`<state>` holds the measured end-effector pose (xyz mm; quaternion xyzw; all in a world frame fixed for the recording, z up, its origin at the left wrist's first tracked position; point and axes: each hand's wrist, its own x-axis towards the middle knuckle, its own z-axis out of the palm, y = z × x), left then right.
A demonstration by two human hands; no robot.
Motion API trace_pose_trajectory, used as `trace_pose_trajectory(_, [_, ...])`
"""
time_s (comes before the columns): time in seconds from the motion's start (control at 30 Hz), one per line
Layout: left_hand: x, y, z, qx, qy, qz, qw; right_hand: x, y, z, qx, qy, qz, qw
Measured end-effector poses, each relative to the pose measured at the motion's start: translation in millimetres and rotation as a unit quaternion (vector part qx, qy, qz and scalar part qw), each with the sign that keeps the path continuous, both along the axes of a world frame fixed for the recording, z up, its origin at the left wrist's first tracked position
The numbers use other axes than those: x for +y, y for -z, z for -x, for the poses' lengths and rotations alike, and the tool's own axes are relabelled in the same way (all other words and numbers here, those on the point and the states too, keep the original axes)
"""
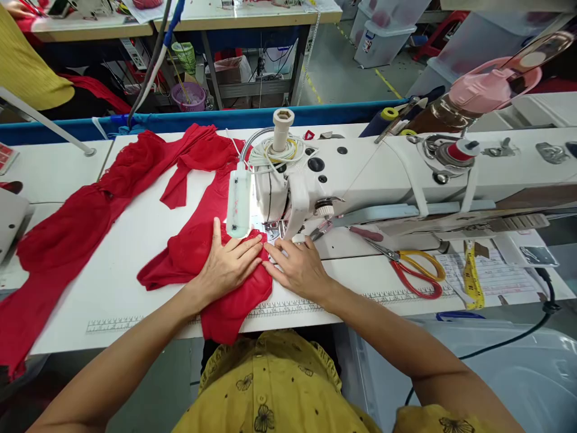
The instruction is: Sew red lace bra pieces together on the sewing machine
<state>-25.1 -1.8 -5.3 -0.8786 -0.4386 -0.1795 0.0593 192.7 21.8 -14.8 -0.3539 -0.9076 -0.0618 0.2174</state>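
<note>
A red garment piece (246, 300) lies under the needle area of a white sewing machine (369, 168), its lower end hanging over the table's front edge. My left hand (232, 261) rests flat on this cloth, fingers stretched toward the presser foot (274, 228). Close by on the other side, my right hand (297, 267) touches the cloth's right edge, its fingers bent but apart. Both hands' fingertips nearly meet just in front of the foot. A pale lamp unit (238, 201) hangs above the left fingers. The needle tip is hidden.
More red garment (90, 222) stretches across the table's left side. Right of the machine bed lie scissors (415, 270), a yellow tape measure (472, 276) and papers (505, 273). A pink-lidded bottle (478, 96) stands behind the machine. A printed ruler (293, 308) runs along the front edge.
</note>
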Motion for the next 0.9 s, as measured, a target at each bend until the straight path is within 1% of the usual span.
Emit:
trace_pose_trajectory(0.17, [6.5,0.5,-6.6,-0.002,-0.002,0.013,1.0,3.6,4.7,-2.4,-0.005,0.03,-0.008,1.0])
trace_pose_trajectory(0.43, [6.8,1.1,-9.3,0.002,-0.029,0.052,0.998,8.5,5.9,-2.8,-0.024,0.034,0.045,0.998])
trace_pose_trajectory(0.6, [4.9,3.2,-9.5,0.018,-0.036,0.048,0.998,9.9,5.8,-5.8,-0.003,0.034,0.046,0.998])
trace_pose_trajectory(0.67, [5.5,3.0,-9.7,0.023,-0.041,0.05,0.998,9.6,4.5,-9.1,0.011,0.014,0.05,0.999])
trace_pose_trajectory(0.8, [7.6,-2.4,-9.7,0.012,-0.051,0.072,0.996,9.2,2.4,-15.7,0.033,-0.09,0.066,0.993])
trace_pose_trajectory(0.83, [7.2,-4.7,-9.8,0.006,-0.051,0.079,0.996,9.2,2.3,-16.5,0.035,-0.1,0.067,0.992])
trace_pose_trajectory(0.9, [4.1,-9.3,-10.4,0.002,-0.045,0.085,0.995,9.3,2.7,-17.2,0.031,-0.096,0.07,0.992])
